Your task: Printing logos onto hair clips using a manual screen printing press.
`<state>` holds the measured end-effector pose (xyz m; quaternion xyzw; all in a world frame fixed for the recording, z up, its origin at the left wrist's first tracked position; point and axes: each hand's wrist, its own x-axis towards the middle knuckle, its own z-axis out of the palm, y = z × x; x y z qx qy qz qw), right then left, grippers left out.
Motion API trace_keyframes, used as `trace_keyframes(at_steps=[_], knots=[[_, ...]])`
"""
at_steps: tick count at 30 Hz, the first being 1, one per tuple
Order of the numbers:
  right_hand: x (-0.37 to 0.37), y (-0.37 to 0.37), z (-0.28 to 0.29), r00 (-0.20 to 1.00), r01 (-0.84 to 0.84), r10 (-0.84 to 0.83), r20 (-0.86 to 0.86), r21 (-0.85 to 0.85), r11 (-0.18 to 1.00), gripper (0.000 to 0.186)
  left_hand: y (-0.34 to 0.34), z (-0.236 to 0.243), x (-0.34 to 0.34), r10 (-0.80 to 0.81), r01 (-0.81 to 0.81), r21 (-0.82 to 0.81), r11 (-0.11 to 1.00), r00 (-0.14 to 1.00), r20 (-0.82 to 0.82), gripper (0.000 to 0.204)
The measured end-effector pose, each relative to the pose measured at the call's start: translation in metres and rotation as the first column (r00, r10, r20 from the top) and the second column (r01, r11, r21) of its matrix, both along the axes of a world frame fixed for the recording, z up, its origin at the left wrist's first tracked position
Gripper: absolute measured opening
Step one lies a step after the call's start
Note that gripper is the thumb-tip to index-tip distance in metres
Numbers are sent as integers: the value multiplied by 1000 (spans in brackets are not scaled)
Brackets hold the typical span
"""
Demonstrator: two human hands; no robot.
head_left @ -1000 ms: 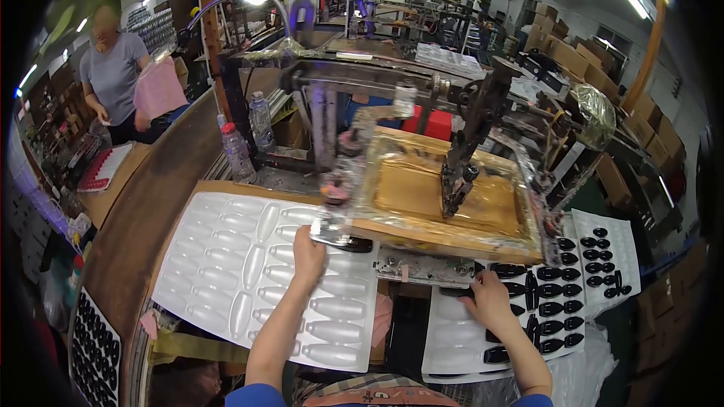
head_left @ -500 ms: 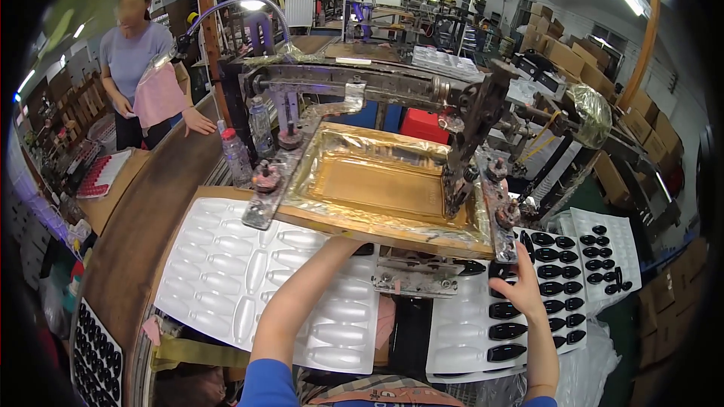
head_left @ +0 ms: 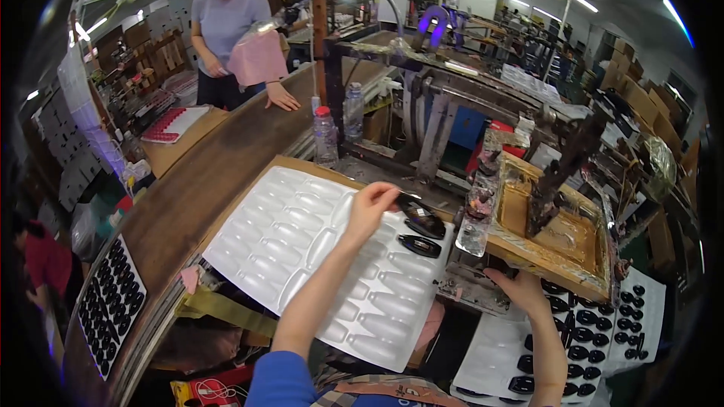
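Note:
My left hand [head_left: 371, 207] reaches over the white moulded tray [head_left: 302, 241] and pinches a black oval piece [head_left: 419, 217] at the tray's far right corner. A second black oval piece [head_left: 419, 246] lies in a pocket just below it. My right hand [head_left: 520, 292] rests at the front of the printing bed [head_left: 471, 286], under the raised, yellow-stained screen frame [head_left: 562, 237]. Its fingertips are hidden, so what it holds does not show. Beside it lies another white tray [head_left: 490, 354] with several black oval pieces [head_left: 596, 324].
Two plastic bottles [head_left: 326, 134] stand behind the tray by the machine's metal posts. A person [head_left: 226, 22] with a pink sheet [head_left: 258, 59] stands at the curved wooden counter [head_left: 196, 181]. A tray of black pieces [head_left: 113, 301] hangs at the lower left.
My left hand came out from under the frame to the white tray with a black piece. My right hand left the right tray for the printing bed. The view swung left.

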<state>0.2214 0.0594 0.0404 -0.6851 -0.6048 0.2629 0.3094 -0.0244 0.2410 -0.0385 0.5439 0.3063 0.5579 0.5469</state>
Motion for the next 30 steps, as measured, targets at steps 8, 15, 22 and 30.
trace_keyframes(at_steps=[8,15,22,30], knots=[[64,-38,-36,956,271,-289,42,242,932,29,-33,-74,-11,-72,39,-186,982,983,-172,17],[77,-59,-73,884,105,-141,445,105,989,34,-43,-90,18,-2,-57,-162,985,940,-342,19],[74,-56,-74,677,20,-107,728,127,992,41,-61,-70,16,246,-140,202,969,571,-783,15],[93,-71,-56,896,325,-236,376,-194,926,55,-51,-4,33,434,-101,578,810,767,-473,19]])
